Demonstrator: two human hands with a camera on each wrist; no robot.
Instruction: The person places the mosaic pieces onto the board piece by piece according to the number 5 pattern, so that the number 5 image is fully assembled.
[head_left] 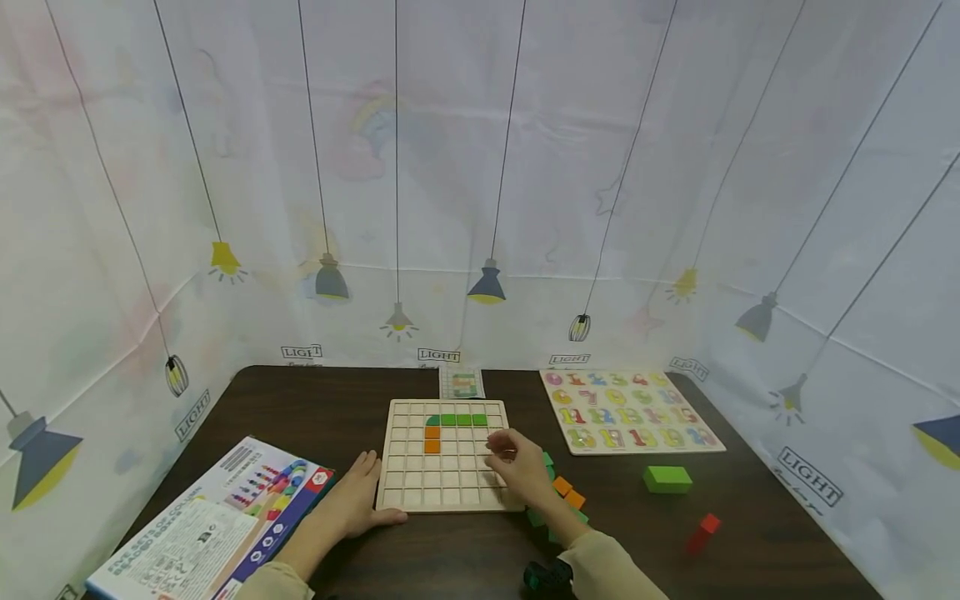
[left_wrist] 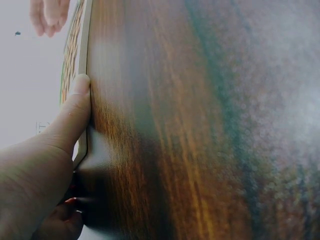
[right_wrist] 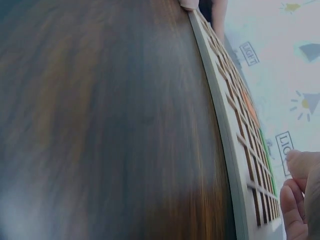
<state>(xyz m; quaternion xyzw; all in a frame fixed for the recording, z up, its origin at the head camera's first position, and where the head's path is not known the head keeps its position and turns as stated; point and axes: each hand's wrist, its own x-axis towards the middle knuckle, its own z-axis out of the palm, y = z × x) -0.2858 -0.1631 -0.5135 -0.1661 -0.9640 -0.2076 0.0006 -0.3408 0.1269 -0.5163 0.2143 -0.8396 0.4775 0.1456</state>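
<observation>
A pale wooden grid board (head_left: 442, 483) lies on the dark table. In its upper rows sit a teal piece with a rounded corner (head_left: 432, 421), a row of green square tiles (head_left: 463, 420) and, below the teal one, orange tiles (head_left: 432, 440). My left hand (head_left: 351, 497) rests at the board's near left corner, fingers stretched along the left side; its thumb (left_wrist: 75, 107) touches the front edge. Over the board's right side hovers my right hand (head_left: 522, 468), thumb and fingers loosely bent, with nothing visible between them.
Loose green and orange pieces (head_left: 574, 498) lie partly hidden beneath my right forearm. Farther right are a green block (head_left: 667, 479), a red block (head_left: 702, 533) and a number board (head_left: 630, 446). A printed box (head_left: 187, 533) lies left; a pattern card (head_left: 448, 383) is behind the grid.
</observation>
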